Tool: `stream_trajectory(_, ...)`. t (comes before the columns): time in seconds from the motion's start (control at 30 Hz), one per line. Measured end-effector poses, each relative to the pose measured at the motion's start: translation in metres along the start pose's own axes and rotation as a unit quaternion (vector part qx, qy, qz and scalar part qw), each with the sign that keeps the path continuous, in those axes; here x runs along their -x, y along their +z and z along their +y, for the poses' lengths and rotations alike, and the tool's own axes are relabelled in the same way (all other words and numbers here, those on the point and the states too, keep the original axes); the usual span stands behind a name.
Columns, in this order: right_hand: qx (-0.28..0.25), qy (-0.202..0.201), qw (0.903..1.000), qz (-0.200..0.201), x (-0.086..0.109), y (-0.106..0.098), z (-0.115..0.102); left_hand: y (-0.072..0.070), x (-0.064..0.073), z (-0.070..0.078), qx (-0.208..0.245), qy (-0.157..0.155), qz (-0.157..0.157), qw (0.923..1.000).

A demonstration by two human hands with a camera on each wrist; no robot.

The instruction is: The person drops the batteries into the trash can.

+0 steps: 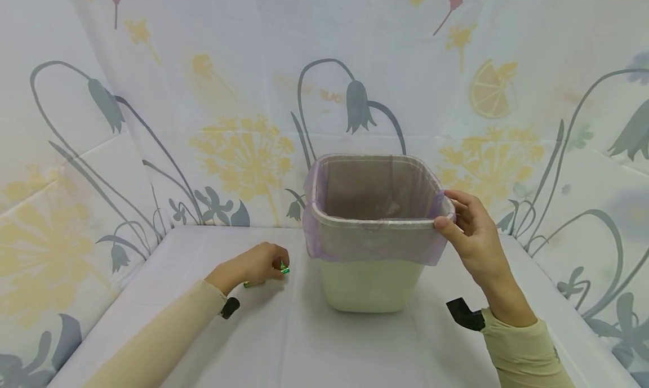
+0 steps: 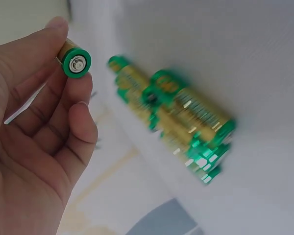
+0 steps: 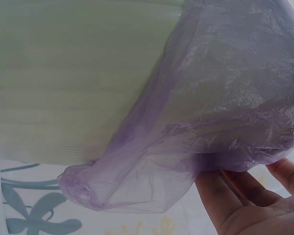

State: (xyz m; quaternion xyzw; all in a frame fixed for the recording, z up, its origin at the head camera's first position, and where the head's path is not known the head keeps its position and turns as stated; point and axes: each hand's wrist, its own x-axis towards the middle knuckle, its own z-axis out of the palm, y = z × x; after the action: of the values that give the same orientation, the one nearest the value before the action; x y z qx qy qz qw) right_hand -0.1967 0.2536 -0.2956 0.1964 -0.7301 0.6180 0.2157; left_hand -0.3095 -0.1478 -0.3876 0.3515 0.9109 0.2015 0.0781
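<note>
My left hand (image 1: 259, 263) pinches one green and gold battery (image 2: 75, 61) between thumb and fingers, its metal terminal facing the left wrist camera. Several more batteries (image 2: 196, 115) of the same colours lie bunched together on the white tabletop, just beyond that hand. To their right stands a pale green trash bin (image 1: 372, 289), upright. A thin purple trash bag (image 1: 375, 244) lines it and folds down over the rim. At the bin's right corner my right hand (image 1: 476, 241) grips the bagged rim, thumb on the near side and fingers behind.
White cloth covers the tabletop (image 1: 233, 343). Behind and at both sides hangs a curtain (image 1: 243, 84) printed with flowers, close behind the bin. Each wrist carries a small black mount (image 1: 463, 315).
</note>
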Motion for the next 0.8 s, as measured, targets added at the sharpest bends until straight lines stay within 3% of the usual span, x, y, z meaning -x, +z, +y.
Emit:
stream_trajectory(0.23,-0.009,-0.007,0.9999,0.005,0.0,0.0,0.0,-0.032,-0.005,0.01,-0.003,-0.004,0.003,1.0)
stream_trajectory(0.4,-0.008,-0.004,1.0,0.005,0.0,0.001,-0.001,-0.06,-0.01,0.018,-0.002,0.0,0.023,0.9997)
stream_trajectory(0.53,-0.003,-0.003,1.0,0.005,0.001,0.001,-0.001,-0.087,-0.013,0.031,-0.013,0.005,0.037,0.9992)
stream_trajectory(0.8,0.003,0.001,1.0,0.0,0.0,0.001,0.0,-0.134,-0.017,0.06,-0.037,-0.018,0.049,0.9979)
